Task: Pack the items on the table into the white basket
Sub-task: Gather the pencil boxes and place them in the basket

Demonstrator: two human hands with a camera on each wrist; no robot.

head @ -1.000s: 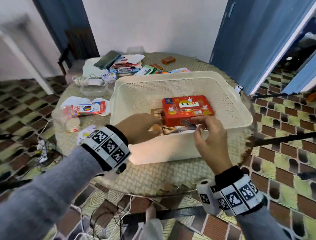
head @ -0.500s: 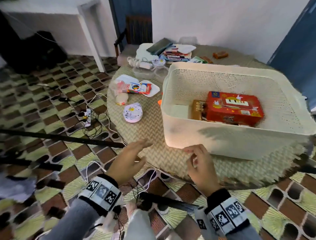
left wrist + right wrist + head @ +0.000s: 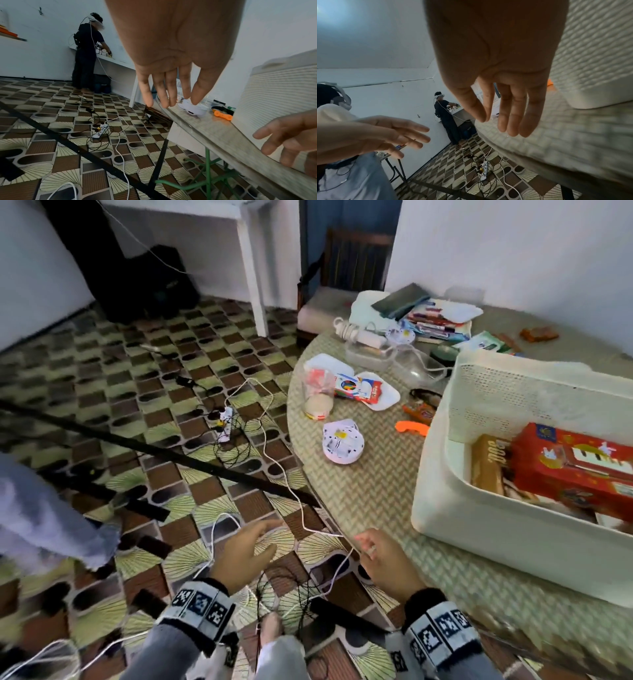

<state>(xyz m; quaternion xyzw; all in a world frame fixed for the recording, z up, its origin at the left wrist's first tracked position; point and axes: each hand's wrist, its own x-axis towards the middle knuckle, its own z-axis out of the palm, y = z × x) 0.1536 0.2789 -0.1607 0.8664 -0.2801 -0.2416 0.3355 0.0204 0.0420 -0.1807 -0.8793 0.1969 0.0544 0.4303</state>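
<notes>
The white basket (image 3: pixel 455 518) stands on the round woven table (image 3: pixel 370 491) at the right, with a red box (image 3: pixel 575 470) and a brown box (image 3: pixel 486 463) inside. A white round gadget (image 3: pixel 340 441), an orange tool (image 3: pixel 412 428), a white plate with a colourful pack (image 3: pixel 363 388) and a plastic cup (image 3: pixel 317 398) lie on the table to the basket's left. My left hand (image 3: pixel 243 553) hangs over the floor just off the table's near edge, fingers straight, holding nothing. My right hand (image 3: pixel 383 556) hovers at the table's rim, fingers relaxed and empty, as the right wrist view (image 3: pixel 505 119) confirms.
Books, a cable coil and clear tubs (image 3: pixel 411 333) crowd the table's far side. Cables and a power strip (image 3: pixel 226 422) lie on the tiled floor, crossed by a black pole (image 3: pixel 154 450). Another person (image 3: pixel 87 54) stands at a white counter by the far wall.
Both hands left the red box in the basket and drew back to the table's near edge. My view has swung left toward the loose items and the floor.
</notes>
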